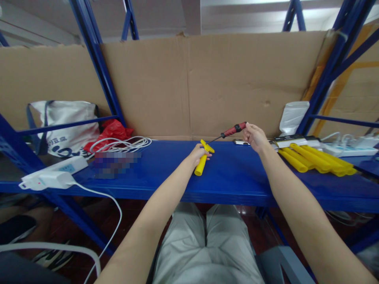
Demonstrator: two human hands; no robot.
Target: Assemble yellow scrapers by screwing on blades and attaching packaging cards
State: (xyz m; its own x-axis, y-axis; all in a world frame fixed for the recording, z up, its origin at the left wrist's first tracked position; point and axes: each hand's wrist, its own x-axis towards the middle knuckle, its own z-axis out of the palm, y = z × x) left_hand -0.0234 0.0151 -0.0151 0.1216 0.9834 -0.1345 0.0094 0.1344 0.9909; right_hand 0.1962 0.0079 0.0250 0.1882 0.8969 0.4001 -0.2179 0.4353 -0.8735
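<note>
A yellow part with a tube-like handle and a short crosspiece [201,165] stands tilted over the blue table, with the fingers of my left hand [196,155] wrapped round it. A screwdriver [232,130] with a red and black handle slants down to the left, its thin shaft reaching the top of the yellow part. My right hand [254,135] pinches the rear end of the screwdriver handle. Whether the tip sits inside the yellow part is too small to tell.
Several yellow tubes [315,157] lie on the blue table [237,185] at the right, near a white power strip [349,150]. At the left are another power strip [56,173], coiled white cable [130,144], a red bag [111,132] and a white cloth bag [69,118]. Cardboard [231,79] stands behind.
</note>
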